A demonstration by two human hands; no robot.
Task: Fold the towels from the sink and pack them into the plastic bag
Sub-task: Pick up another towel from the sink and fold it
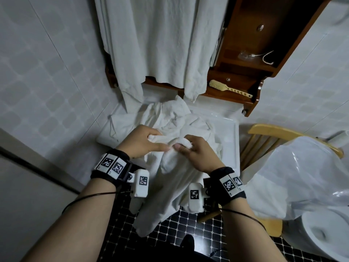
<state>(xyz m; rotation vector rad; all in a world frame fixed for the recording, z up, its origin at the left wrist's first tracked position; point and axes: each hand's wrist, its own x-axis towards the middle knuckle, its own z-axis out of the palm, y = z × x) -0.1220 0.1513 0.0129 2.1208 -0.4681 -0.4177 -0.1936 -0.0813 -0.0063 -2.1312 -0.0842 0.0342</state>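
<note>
A white towel [170,186] hangs from both my hands in front of the sink [231,137], its lower end dangling toward the floor. My left hand [143,142] pinches the towel's top edge on the left. My right hand [196,152] grips a bunched part of the same edge close beside it. More white towels [170,114] lie crumpled in the sink behind my hands. A large clear plastic bag [302,174] rests on a wooden chair [264,133] to the right.
A white cloth [160,40] hangs over the wall above the sink. A wooden cabinet [264,44] holds a brush [228,88] on its shelf. A toilet [324,237] stands at the lower right. The floor has black tiles [179,229].
</note>
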